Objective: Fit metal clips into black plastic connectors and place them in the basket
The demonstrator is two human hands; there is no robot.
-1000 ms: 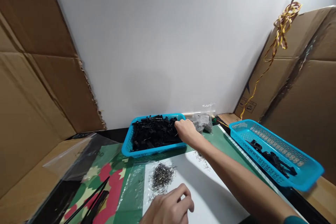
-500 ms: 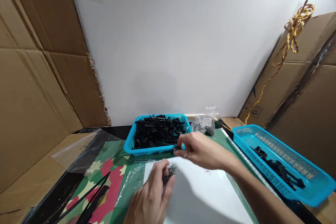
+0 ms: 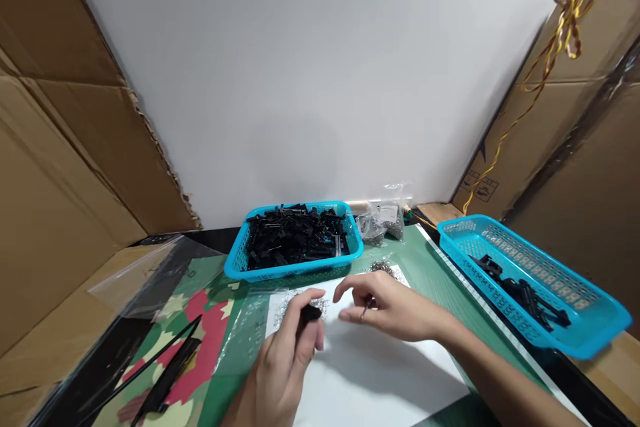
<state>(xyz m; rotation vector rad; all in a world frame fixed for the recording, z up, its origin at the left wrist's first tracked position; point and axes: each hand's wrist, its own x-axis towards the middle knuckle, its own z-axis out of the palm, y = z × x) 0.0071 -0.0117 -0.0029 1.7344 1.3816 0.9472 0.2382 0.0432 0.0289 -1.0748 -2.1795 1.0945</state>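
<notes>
- Clear bag (image 3: 145, 280), lying flat.
- Black tools (image 3: 167, 377), on patterned sheeting (image 3: 213, 330).
- Left hand (image 3: 287, 353): thumb and fingers clamped on a black part (image 3: 311, 313), above the near edge of a metal heap.
- Blue basket (image 3: 295, 272), behind the hands, filled with black parts.
- White sheet (image 3: 385, 380), beneath both hands.
- Right hand (image 3: 383, 307), facing the left: thumb and forefinger apart; a small dark bit shows between its fingers, perhaps gripped, cannot tell.
- Second heap (image 3: 383, 267), metal.
- Filled bags (image 3: 393, 221).
- Second basket (image 3: 575, 337), blue, black parts inside.
</notes>
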